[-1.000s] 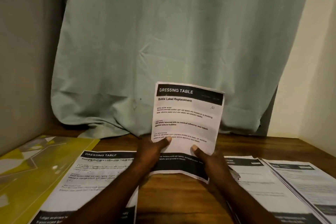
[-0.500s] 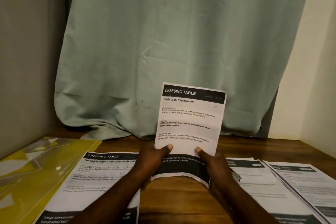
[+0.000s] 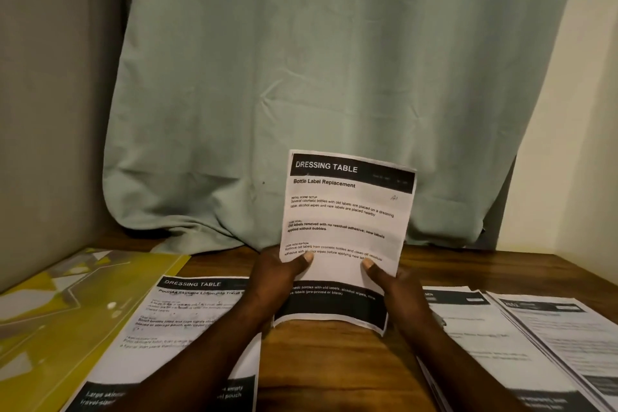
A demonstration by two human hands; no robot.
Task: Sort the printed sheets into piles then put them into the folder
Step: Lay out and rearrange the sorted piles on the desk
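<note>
Sorting looks like the step in hand: one printed sheet [image 3: 347,211] stands upright over the wooden table [image 3: 334,361], its "DRESSING TABLE" header plain to read. The left hand [image 3: 277,278] and the right hand [image 3: 398,288] each pinch its lower half, a thumb [image 3: 306,257] pressed flat on the front face at either side. The other fingers lie behind the paper, so I cannot tell whether they are spread. The bottom edge curls forward just above the wood.

Left of the sheet, partly under the left forearm, lies the left pile [image 3: 187,318], whose top page bears the same header; that seems the matching home. Further left of the sheet lies the yellow folder [image 3: 67,311]. Right of the sheet lie the near right pile [image 3: 475,331] and the far right pile [image 3: 561,328], their headers too blurred to read.

To do this well, check the header against the left pile's before letting go. Free one hand's pinch, then lay the page flat with edges squared and header at the far end. Thin paper flops and slides, so lower it rather than drop it.
</note>
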